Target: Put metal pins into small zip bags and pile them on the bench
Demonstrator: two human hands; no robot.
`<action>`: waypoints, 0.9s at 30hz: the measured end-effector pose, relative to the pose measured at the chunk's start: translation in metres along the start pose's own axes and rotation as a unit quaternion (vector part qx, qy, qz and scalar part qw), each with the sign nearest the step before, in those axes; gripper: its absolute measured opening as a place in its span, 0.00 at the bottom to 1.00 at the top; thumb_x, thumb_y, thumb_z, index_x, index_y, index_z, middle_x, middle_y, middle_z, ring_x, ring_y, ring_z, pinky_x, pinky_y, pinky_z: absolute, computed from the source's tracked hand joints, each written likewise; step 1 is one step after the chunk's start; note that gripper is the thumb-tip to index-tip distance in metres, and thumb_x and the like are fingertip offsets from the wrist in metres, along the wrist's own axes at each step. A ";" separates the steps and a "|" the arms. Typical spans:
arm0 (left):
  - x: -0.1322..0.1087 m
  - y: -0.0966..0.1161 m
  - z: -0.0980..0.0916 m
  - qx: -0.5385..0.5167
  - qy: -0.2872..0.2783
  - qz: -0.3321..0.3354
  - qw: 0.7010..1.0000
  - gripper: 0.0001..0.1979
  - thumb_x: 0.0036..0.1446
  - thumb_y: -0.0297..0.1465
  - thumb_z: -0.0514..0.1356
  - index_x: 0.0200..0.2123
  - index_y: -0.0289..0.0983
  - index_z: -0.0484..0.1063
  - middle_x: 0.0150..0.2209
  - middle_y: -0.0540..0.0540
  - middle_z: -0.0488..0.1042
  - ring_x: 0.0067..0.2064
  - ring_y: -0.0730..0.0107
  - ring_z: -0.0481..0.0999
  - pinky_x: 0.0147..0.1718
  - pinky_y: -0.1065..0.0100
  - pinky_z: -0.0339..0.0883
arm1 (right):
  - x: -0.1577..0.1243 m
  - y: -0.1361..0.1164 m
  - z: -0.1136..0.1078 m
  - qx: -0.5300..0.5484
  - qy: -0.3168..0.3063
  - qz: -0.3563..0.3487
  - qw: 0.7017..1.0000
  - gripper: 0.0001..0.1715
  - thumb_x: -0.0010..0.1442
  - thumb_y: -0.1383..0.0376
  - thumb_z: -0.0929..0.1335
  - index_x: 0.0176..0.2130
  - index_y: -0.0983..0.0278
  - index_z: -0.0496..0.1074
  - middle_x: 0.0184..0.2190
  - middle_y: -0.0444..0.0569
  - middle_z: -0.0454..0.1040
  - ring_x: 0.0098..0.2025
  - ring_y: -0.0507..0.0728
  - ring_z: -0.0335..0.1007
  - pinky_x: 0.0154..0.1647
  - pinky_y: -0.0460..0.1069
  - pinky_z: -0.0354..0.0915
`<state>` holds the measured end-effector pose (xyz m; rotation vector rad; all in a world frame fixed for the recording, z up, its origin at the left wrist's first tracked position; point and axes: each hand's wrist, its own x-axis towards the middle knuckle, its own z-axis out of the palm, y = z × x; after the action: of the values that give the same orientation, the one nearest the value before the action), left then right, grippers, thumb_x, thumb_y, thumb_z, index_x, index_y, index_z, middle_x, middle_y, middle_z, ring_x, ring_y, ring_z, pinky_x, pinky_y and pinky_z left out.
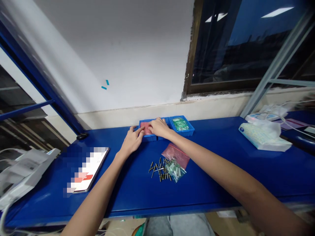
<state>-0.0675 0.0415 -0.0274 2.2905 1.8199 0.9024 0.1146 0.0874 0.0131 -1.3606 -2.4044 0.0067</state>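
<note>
Over the left of a row of blue bins (150, 138) both of my hands meet at a pink plastic bag (146, 127). My left hand (133, 140) is at the bin's left side, fingers apart, with its thumb by the bag's edge. My right hand (159, 127) has bent fingers and thumb at the bag's right edge; part of its grip is hidden. Nearer to me lies a clear zip bag (176, 159) with a red upper part and pale pieces inside. Beside and partly under it are several loose thin metal pins (160, 170), perhaps rivets.
The right bin (189, 131) holds green packets (180, 124). On the left of the blue table (201, 193) are a phone-like tablet (91, 170) and a white device (27, 173). A tissue pack (265, 136) lies right. Wall and window stand behind.
</note>
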 end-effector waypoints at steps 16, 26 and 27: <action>-0.023 0.060 -0.023 -0.001 0.037 0.225 0.974 0.12 0.68 0.32 0.51 0.45 0.38 0.73 0.38 0.45 0.75 0.35 0.67 0.75 0.37 0.65 0.70 | -0.136 0.022 -0.038 0.117 0.051 -0.181 0.975 0.16 0.70 0.67 0.59 0.44 0.65 0.75 0.40 0.53 0.75 0.46 0.60 0.64 0.50 0.55 0.61; -0.037 0.079 -0.006 0.098 -0.085 0.281 0.951 0.12 0.68 0.33 0.52 0.43 0.37 0.74 0.33 0.46 0.78 0.31 0.67 0.77 0.29 0.68 0.63 | -0.157 0.028 -0.055 0.197 -0.138 -0.159 0.958 0.19 0.60 0.50 0.72 0.43 0.61 0.76 0.43 0.51 0.71 0.47 0.61 0.63 0.49 0.54 0.61; -0.037 0.079 -0.005 0.092 -0.083 0.277 0.953 0.11 0.68 0.33 0.51 0.44 0.37 0.73 0.34 0.46 0.78 0.32 0.67 0.77 0.29 0.68 0.64 | -0.156 0.029 -0.055 0.198 -0.151 -0.157 0.956 0.20 0.58 0.49 0.73 0.42 0.61 0.76 0.43 0.51 0.71 0.47 0.61 0.63 0.49 0.54 0.61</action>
<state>-0.0066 -0.0163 -0.0053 2.9626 1.2526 0.5725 0.2286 -0.0365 0.0088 -0.8343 -2.6494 0.6187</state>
